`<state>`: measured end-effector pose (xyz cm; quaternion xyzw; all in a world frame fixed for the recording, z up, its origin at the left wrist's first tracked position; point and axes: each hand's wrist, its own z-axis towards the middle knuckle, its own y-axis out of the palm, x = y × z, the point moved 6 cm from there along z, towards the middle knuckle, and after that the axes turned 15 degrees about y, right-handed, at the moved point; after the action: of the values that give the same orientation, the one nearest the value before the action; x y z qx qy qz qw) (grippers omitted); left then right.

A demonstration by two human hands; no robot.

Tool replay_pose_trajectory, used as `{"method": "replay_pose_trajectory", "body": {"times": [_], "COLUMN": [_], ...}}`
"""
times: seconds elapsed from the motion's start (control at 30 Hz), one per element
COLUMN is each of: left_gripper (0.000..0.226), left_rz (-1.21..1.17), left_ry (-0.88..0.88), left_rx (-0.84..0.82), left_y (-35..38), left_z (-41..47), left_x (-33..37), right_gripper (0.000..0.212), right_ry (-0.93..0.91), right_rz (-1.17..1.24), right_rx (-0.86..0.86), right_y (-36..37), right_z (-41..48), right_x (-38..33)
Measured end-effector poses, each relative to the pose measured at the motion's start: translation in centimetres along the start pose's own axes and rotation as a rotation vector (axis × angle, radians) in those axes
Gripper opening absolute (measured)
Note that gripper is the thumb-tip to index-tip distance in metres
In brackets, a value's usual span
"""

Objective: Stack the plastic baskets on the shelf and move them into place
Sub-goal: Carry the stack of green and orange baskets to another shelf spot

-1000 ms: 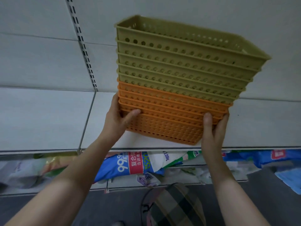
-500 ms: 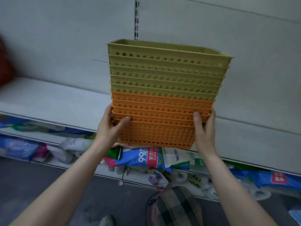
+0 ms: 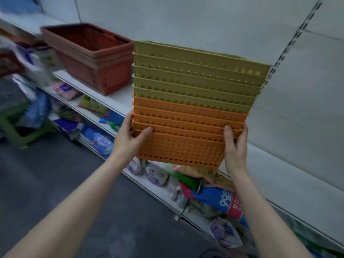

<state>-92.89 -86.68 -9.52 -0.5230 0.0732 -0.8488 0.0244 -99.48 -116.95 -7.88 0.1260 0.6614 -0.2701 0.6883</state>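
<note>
I hold a nested stack of perforated plastic baskets in front of me, clear of the white shelf (image 3: 290,175). Several orange baskets (image 3: 182,144) form the lower part and several olive-green baskets (image 3: 195,75) sit on top. My left hand (image 3: 130,136) grips the stack's lower left corner, thumb across the front. My right hand (image 3: 235,146) grips the lower right corner. The stack's bottom hangs over the shelf's front edge. A stack of larger red-brown baskets (image 3: 93,60) stands on the shelf to the left.
Below the white shelf, a lower shelf (image 3: 162,194) holds packaged goods in blue, purple and green wrappers. A green stool (image 3: 20,133) stands on the dark floor at left. A slotted upright (image 3: 290,43) runs up the white back wall at right.
The stack came off the shelf and is carried leftward along it. The view swung left, bringing the red-brown baskets into sight. Both hands keep the same grip.
</note>
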Motion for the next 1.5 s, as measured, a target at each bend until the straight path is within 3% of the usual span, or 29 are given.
{"method": "replay_pose_trajectory", "body": {"times": [0.37,0.7,1.0,1.2,1.5], "left_gripper": [0.069,0.066,0.069,0.054,0.054], "left_rz": [0.083,0.103,0.178,0.088,-0.066], "left_ry": [0.001,0.098,0.151,0.197,0.256], "left_rx": [0.134,0.218,0.346,0.312,0.159], "left_y": [-20.5,-31.4,-42.8,-50.5,-63.1], "left_z": [8.4,22.7,35.8,43.3,53.6], "left_x": [-4.3,-7.5,-9.7,-13.0,-18.4], "right_gripper": [0.053,0.037,0.046,0.055,0.058], "right_ry": [-0.025,-0.108,-0.179,-0.230,-0.195], "right_rz": [0.045,0.061,0.092,0.094,0.159], "right_rx": [-0.135,-0.194,-0.218,-0.135,-0.029], "right_y": [23.2,39.3,53.8,63.1,78.2], "right_z": [2.6,12.2,20.4,22.3,21.8], "right_x": [-6.9,-15.1,-24.5,-27.6,-29.9]}}
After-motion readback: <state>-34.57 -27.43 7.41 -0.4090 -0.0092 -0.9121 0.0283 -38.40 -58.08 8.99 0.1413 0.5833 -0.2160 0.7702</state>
